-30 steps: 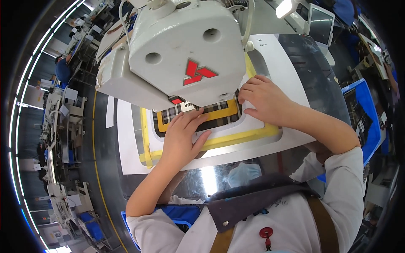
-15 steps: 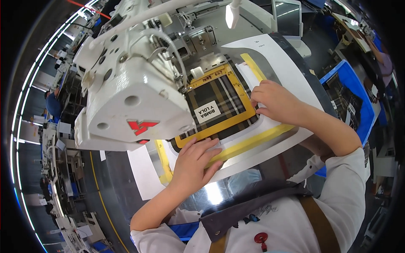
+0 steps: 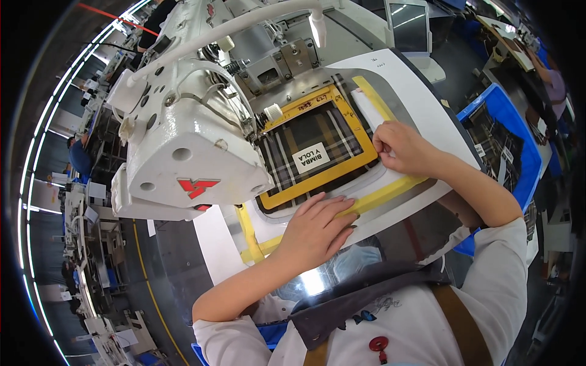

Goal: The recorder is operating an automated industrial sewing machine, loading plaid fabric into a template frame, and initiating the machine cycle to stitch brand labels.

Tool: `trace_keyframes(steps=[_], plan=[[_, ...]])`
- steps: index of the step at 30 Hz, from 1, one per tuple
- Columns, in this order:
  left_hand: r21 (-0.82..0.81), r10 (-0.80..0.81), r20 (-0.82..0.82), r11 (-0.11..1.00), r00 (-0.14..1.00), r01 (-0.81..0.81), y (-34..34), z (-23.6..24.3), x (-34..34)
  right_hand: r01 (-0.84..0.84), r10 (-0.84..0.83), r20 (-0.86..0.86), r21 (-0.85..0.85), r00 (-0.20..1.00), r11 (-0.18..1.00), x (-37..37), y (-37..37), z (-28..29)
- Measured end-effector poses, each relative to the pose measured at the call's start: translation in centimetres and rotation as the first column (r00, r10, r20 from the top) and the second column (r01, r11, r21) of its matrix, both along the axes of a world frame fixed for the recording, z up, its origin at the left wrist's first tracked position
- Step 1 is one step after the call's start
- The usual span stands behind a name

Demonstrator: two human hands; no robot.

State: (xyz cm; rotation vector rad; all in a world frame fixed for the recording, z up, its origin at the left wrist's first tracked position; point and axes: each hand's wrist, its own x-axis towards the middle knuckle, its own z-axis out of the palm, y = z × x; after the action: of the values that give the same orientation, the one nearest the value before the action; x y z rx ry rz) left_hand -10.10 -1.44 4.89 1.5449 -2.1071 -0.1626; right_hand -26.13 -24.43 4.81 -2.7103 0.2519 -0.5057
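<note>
Your label (image 3: 311,158) is already sitting on plaid fabric (image 3: 293,135), can't tell what stitching's left; left hand (image 3: 314,229) is lying loose, right hand (image 3: 400,147) resting curled, grip unclear.

Machine head (image 3: 198,137), obstacle beside yellow frame (image 3: 356,126)

Dark plaid fabric (image 3: 299,131), striped white and brown, lies flat under a slanted, rectangular yellow frame (image 3: 354,125), just beyond the left fingers (image 3: 308,208). The frame's near right corner lies at the right fingers (image 3: 380,141), contact unclear. Left of these, a white label (image 3: 311,158) lies on the fabric.
</note>
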Motion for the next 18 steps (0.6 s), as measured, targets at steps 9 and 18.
trace_keyframes(steps=[9,18], plan=[[0.21,-0.065,-0.192,0.972,0.979,0.105,1.0,1.7,0.7,-0.448,0.359,0.361,0.873,0.86,0.193,-2.3,8.9,4.3],[-0.214,0.925,0.379,0.117,0.028,-0.97,23.7,9.1,5.7,-0.627,0.676,-0.062,0.318,0.735,0.711,-2.1,11.8,0.4]])
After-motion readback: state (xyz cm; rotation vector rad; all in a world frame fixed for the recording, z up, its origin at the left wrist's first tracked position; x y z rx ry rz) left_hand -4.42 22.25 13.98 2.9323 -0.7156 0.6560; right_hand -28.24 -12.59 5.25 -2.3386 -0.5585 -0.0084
